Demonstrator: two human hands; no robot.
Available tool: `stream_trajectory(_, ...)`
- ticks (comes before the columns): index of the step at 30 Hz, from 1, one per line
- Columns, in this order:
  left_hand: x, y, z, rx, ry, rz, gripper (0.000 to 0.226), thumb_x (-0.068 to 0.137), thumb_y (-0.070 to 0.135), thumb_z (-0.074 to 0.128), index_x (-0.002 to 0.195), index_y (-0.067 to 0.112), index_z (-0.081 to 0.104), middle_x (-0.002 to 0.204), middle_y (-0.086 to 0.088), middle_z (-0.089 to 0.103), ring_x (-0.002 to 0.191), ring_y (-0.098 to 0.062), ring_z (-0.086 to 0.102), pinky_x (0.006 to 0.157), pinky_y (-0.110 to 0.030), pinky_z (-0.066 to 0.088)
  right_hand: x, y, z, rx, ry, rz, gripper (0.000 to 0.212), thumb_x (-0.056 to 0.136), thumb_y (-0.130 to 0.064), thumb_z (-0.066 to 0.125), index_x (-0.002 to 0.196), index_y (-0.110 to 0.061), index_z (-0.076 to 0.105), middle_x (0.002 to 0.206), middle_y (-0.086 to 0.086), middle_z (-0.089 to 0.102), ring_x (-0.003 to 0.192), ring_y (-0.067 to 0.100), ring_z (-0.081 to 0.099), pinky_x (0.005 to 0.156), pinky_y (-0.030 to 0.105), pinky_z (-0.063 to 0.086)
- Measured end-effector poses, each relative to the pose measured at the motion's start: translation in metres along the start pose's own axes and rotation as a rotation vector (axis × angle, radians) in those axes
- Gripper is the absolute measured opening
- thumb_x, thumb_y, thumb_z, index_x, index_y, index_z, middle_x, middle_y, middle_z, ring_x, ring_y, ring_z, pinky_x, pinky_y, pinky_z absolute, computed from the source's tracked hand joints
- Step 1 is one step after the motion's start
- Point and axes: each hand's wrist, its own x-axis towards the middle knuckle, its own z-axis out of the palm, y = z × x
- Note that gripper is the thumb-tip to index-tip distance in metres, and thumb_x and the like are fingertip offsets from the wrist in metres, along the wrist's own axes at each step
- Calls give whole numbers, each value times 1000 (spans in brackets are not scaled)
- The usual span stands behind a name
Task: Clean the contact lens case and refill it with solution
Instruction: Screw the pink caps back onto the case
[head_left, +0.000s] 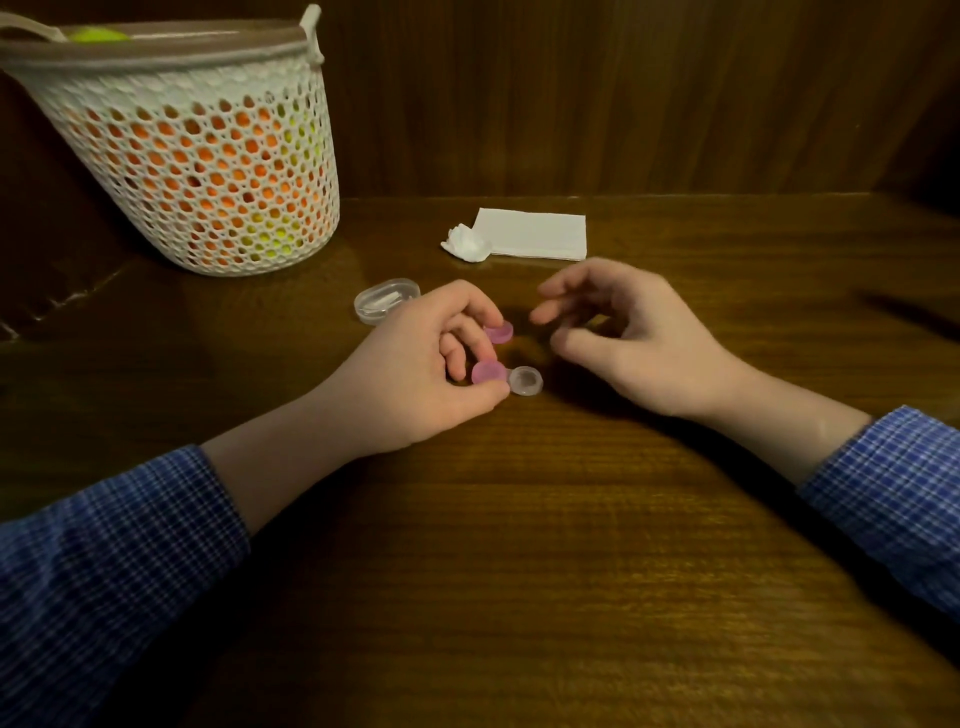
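The contact lens case (525, 381) lies on the wooden table, its right well uncovered and clear, its left well closed by a pink cap (487, 372). My left hand (415, 364) grips the case at the capped side with thumb and fingers. A second, loose pink cap (500, 331) is pinched at my left fingertips just above the case. My right hand (623, 332) hovers to the right of the case, fingers curled and apart, holding nothing.
A clear oval plastic box (385, 300) sits behind my left hand. Farther back lie a folded white tissue (535, 234) and a crumpled tissue (466, 244). A white mesh basket (197, 156) with orange and yellow contents stands at the back left.
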Motion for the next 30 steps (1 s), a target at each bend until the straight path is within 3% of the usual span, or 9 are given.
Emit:
stream_trajectory(3,-1,-1,0,9,7,8,41,81,17,88,112,28,64,92,14,71,74,-15,68,63,-23,59,23,1,-2,-117,15,32,36,87,-8,75,119,-18,64,108,-8,69,92,12,69,81,30,59)
stream_trajectory(7,-2,-1,-2,74,30,4,32,79,23,89,102,30,68,86,10,70,71,-6,66,62,-17,56,44,-3,7,-230,-188,7,44,83,-31,82,122,-25,64,107,-13,66,91,7,67,73,22,59)
stream_trajectory(12,-4,-1,-3,119,21,-10,19,81,28,88,85,33,70,74,6,69,60,-4,59,55,-24,54,55,-4,10,-259,-271,-3,50,83,-22,84,128,-26,63,104,-13,70,90,4,68,77,17,57)
stream_trajectory(16,-4,1,-3,122,13,-13,17,81,26,88,82,33,72,74,11,68,60,-3,58,55,-21,52,56,-7,10,-239,-275,-7,47,85,-19,83,128,-24,64,97,-10,73,87,2,69,77,16,57)
stream_trajectory(21,-5,2,-3,118,-4,-18,16,83,25,86,84,33,72,72,9,67,59,-3,56,56,-19,51,48,-6,-5,-389,-260,-2,43,91,-24,76,132,-23,64,98,-12,71,90,5,67,78,18,56)
stream_trajectory(23,-5,3,-4,116,-18,-17,15,84,25,85,87,33,73,77,8,68,61,-4,57,57,-20,52,40,-4,-17,-402,-233,3,36,93,-24,73,128,-24,67,102,-11,71,94,6,68,83,22,57)
stream_trajectory(27,-6,3,-6,107,-32,-2,17,86,17,82,90,31,74,81,5,70,69,-18,64,58,-30,57,24,-1,-32,-328,-138,10,17,92,-20,74,108,-27,75,102,-12,73,91,1,68,81,14,56)
stream_trajectory(30,-6,1,-7,104,-44,3,19,86,13,81,91,30,75,83,4,70,72,-21,64,59,-36,58,16,0,-33,-312,-138,44,15,90,-16,76,98,-29,75,95,-13,73,89,2,69,82,21,58)
